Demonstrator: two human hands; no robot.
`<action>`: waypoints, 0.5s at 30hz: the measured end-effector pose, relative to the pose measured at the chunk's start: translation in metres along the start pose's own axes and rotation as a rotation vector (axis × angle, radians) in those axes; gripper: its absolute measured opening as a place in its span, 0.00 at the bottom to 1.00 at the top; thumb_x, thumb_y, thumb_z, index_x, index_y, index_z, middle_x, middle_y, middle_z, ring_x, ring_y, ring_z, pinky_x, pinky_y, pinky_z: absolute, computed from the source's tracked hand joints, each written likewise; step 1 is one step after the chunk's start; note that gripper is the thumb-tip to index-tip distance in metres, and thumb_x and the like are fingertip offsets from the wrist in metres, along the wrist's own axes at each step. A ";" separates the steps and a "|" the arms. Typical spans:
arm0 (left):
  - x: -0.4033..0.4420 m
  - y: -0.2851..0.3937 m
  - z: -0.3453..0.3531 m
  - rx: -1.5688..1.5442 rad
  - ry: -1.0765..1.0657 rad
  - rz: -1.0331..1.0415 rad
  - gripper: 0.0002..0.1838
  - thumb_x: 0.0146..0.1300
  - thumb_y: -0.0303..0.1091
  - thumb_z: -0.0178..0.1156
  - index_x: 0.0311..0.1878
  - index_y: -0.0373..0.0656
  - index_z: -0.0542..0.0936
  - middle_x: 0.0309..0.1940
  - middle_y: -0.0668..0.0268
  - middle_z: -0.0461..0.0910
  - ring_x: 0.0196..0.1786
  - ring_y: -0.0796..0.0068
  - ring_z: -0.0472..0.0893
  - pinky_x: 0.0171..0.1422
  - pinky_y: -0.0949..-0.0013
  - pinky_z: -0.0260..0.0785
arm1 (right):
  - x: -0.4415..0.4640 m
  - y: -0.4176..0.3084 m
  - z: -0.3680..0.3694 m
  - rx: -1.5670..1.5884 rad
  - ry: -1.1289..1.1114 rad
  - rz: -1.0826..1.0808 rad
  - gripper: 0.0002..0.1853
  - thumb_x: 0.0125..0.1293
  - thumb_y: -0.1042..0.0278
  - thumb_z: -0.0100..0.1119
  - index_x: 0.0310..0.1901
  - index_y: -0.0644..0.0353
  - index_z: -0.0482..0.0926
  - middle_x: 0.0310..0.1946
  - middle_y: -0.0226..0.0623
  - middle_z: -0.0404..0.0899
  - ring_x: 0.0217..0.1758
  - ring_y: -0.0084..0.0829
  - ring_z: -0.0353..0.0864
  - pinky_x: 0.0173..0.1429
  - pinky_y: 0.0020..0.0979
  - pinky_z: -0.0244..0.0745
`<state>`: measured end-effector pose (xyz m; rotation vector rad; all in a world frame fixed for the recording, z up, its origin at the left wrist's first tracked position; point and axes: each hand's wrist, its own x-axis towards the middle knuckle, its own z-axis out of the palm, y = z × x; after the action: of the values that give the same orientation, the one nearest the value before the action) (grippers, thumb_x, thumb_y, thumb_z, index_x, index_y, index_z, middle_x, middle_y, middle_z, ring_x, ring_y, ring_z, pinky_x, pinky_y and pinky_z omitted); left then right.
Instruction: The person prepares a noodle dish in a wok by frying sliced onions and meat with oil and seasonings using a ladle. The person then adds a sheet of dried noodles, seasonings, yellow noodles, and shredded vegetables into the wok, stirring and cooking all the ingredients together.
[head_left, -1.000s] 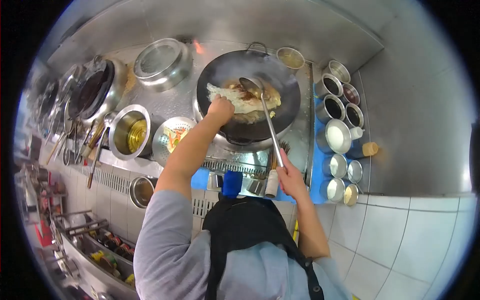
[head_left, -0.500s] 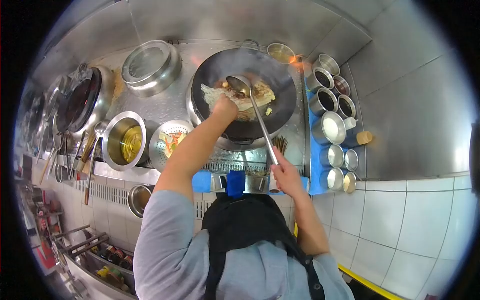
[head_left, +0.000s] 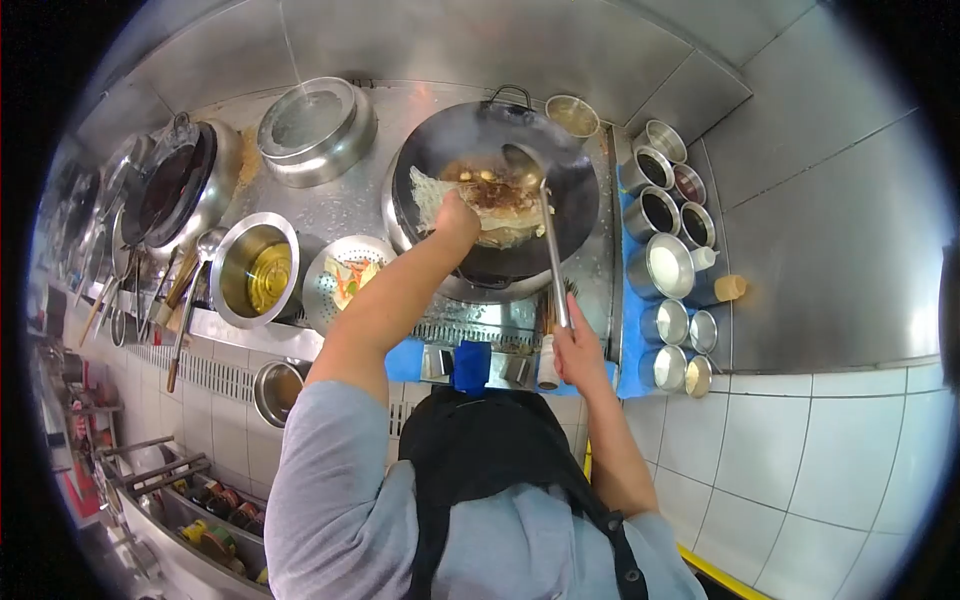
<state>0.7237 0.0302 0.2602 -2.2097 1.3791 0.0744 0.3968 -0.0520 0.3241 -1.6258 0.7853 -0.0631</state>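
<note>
A large black wok point(head_left: 572, 205) sits on the stove, with brown food point(head_left: 490, 190) and a little steam in it. Over its left side my left hand point(head_left: 457, 217) is closed on the edge of a pale, lacy sheet point(head_left: 425, 192) whose kind I cannot make out. The sheet touches the food. My right hand point(head_left: 578, 350) grips the end of a long metal ladle point(head_left: 556, 255). The ladle's bowl rests toward the wok's upper right, beside the food. My left fingertips are partly hidden by the hand.
Left of the wok stand a perforated strainer point(head_left: 322, 295) with cut vegetables, a pot of oil point(head_left: 222, 290) and an upturned metal pot point(head_left: 320, 165). Several seasoning containers point(head_left: 668, 265) line the right side by a metal wall. A small metal bowl point(head_left: 572, 115) sits behind the wok.
The ladle's bowl has moved right within the wok, uncovering more brown food. My right hand has come slightly lower. My left hand stays near the sheet. The flame near the back bowl no longer shows.
</note>
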 end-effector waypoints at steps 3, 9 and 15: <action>0.003 0.007 -0.003 -0.021 -0.028 -0.049 0.12 0.72 0.40 0.59 0.48 0.53 0.91 0.44 0.73 0.91 0.53 0.69 0.87 0.59 0.58 0.64 | 0.033 -0.011 -0.001 -0.092 0.043 0.004 0.39 0.77 0.65 0.56 0.85 0.43 0.52 0.20 0.28 0.71 0.14 0.23 0.68 0.16 0.30 0.63; 0.001 0.019 -0.008 0.014 -0.106 -0.126 0.13 0.72 0.38 0.58 0.48 0.53 0.91 0.42 0.75 0.90 0.44 0.66 0.87 0.54 0.52 0.63 | 0.047 0.007 -0.025 -0.260 -0.154 -0.213 0.36 0.76 0.67 0.56 0.83 0.47 0.59 0.22 0.28 0.73 0.18 0.21 0.71 0.22 0.27 0.66; -0.031 0.022 -0.022 -0.204 0.063 -0.237 0.11 0.70 0.39 0.60 0.46 0.51 0.91 0.42 0.68 0.90 0.44 0.65 0.87 0.58 0.53 0.69 | -0.007 0.042 -0.040 -0.260 -0.151 -0.309 0.36 0.75 0.71 0.56 0.82 0.47 0.60 0.23 0.25 0.72 0.20 0.18 0.70 0.27 0.25 0.69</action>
<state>0.6852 0.0382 0.2799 -2.5504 1.1761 0.0634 0.3540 -0.0830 0.2986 -1.9648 0.4338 -0.0588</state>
